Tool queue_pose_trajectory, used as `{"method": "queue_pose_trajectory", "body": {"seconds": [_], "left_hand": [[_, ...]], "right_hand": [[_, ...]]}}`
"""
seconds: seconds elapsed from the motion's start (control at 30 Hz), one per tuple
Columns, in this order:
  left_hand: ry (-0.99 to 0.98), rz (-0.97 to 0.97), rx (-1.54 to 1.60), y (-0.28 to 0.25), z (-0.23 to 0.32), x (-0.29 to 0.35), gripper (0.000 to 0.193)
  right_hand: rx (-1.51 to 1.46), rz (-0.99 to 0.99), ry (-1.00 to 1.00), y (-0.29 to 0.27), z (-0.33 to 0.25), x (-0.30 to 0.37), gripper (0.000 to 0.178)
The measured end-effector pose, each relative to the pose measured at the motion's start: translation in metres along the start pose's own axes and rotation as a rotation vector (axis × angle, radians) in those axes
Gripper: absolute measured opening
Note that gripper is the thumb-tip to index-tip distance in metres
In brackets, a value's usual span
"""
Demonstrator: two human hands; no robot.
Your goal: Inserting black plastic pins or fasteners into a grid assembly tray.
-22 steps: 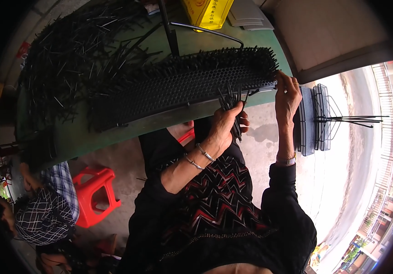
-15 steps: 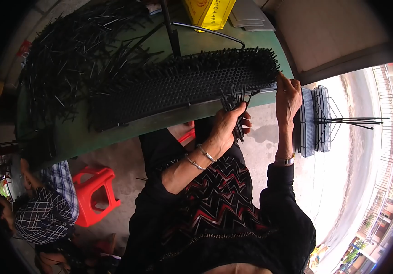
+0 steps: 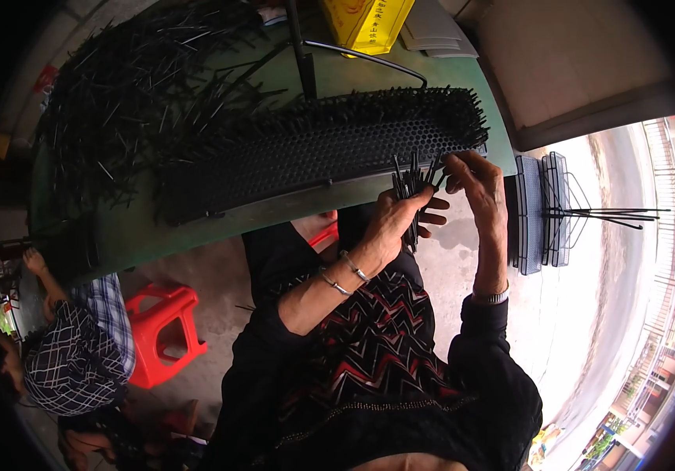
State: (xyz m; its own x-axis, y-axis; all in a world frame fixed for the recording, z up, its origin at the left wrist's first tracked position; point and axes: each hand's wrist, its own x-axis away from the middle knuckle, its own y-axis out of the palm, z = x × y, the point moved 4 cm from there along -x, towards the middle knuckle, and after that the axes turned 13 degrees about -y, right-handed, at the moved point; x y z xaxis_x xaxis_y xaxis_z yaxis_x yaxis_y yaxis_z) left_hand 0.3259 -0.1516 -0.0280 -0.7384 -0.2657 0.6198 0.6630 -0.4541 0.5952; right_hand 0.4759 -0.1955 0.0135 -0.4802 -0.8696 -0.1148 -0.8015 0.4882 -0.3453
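Now I see my right hand (image 3: 479,184) slightly lower than half a second ago, off the perforated black panel's (image 3: 306,161) edge and beside the bundle of black sticks (image 3: 412,192). The panel, bristling with inserted sticks, lies along the near edge of the green desk (image 3: 196,231); a loose heap of sticks (image 3: 125,102) covers the desk's left, a yellow box (image 3: 365,20) stands behind. A red stool (image 3: 161,330) sits below, beside another person's checked sleeve (image 3: 78,353). My left hand (image 3: 392,224) is clamped around the bundle; my right fingers pinch together at the stick tips.
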Motion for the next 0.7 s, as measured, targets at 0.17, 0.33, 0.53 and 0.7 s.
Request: {"method": "queue_pose_trajectory", "body": {"seconds": [0.17, 0.33, 0.53, 0.7], "left_hand": [[-0.024, 0.0, -0.058, -0.002, 0.003, 0.002, 0.024], [-0.034, -0.015, -0.121, -0.006, 0.001, -0.002, 0.024], [-0.021, -0.019, 0.048, -0.009, 0.003, -0.005, 0.026], [-0.035, 0.0, 0.136, -0.018, 0.001, -0.02, 0.029]], "right_hand": [[-0.078, -0.059, 0.025, 0.001, -0.004, -0.009, 0.024], [-0.087, -0.153, 0.059, 0.001, -0.01, -0.014, 0.022], [-0.016, -0.1, 0.012, -0.01, -0.023, -0.017, 0.022], [0.298, 0.333, -0.23, -0.023, -0.027, -0.03, 0.015]]}}
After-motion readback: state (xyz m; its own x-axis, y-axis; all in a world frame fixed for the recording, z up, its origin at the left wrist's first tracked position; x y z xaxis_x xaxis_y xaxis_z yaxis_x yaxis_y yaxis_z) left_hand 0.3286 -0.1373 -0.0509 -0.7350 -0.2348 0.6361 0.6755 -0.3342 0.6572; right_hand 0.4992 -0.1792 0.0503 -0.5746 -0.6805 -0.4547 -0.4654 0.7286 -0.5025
